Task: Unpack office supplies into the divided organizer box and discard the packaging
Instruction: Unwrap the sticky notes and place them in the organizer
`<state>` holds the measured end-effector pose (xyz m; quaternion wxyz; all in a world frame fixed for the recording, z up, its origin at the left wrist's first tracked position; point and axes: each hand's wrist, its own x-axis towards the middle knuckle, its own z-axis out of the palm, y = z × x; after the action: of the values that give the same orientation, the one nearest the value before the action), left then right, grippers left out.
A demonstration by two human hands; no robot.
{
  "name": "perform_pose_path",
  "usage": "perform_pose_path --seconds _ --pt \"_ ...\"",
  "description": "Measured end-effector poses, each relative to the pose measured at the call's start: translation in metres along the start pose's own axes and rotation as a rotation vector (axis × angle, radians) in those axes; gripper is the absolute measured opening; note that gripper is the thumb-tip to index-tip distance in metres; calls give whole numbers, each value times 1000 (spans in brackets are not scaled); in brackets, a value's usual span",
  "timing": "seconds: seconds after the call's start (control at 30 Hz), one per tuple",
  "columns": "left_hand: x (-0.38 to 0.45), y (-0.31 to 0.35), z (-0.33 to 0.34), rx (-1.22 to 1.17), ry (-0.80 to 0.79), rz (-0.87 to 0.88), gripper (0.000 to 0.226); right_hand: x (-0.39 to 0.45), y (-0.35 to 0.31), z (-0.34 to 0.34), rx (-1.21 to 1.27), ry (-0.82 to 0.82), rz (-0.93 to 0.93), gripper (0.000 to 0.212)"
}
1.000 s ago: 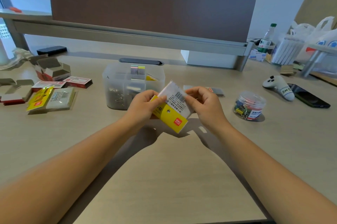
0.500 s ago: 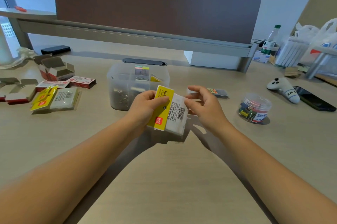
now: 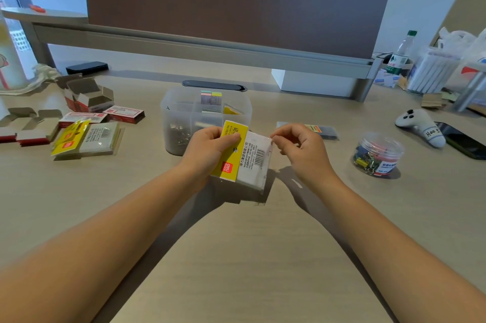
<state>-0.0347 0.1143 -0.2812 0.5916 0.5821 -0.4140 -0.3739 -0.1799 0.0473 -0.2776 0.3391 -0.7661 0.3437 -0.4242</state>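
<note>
A yellow-and-white sticky-note pack point(image 3: 247, 162) in clear wrap is held above the desk in front of me. My left hand point(image 3: 207, 149) grips its yellow header end. My right hand point(image 3: 297, 146) pinches the wrap at the pack's upper right corner. Just behind stands the translucent divided organizer box point(image 3: 173, 115), holding metal clips on the left and coloured sticky tabs at the back. A second yellow pack point(image 3: 86, 138) lies on the desk to the left.
Opened red-and-white cardboard boxes point(image 3: 86, 96) and flattened ones point(image 3: 26, 128) lie at the left. A round clear tub of binder clips point(image 3: 378, 154), a flat staple pack point(image 3: 323, 130), a white controller point(image 3: 420, 125) and a black phone point(image 3: 462, 141) sit at the right.
The pack was turned from tilted with the yellow end low to yellow end up on the left. My right hand let go, then pinched the wrap's corner.
</note>
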Motion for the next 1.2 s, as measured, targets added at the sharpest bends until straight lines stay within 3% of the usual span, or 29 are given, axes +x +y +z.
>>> perform_pose_path --seconds 0.13,0.37,0.63,0.8,0.93,1.07,1.2 --pt "-3 0 -1 -56 27 13 12 -1 0 -1 156 -15 82 26" --pt "-4 -1 4 88 108 163 8 -3 -3 7 -3 -86 36 10" --pt "-5 1 1 93 134 120 7 -1 -5 8 55 -74 106 12" --pt "-3 2 -2 51 134 83 10 3 -1 3 187 -61 199 26" --pt "-3 1 -3 -19 91 50 11 0 2 5 111 -22 184 29" --pt "-2 -1 -5 -69 78 45 12 -2 -2 4 41 -76 139 12" --pt "-2 -1 -5 -104 51 47 16 -3 -5 4 140 -166 194 19"
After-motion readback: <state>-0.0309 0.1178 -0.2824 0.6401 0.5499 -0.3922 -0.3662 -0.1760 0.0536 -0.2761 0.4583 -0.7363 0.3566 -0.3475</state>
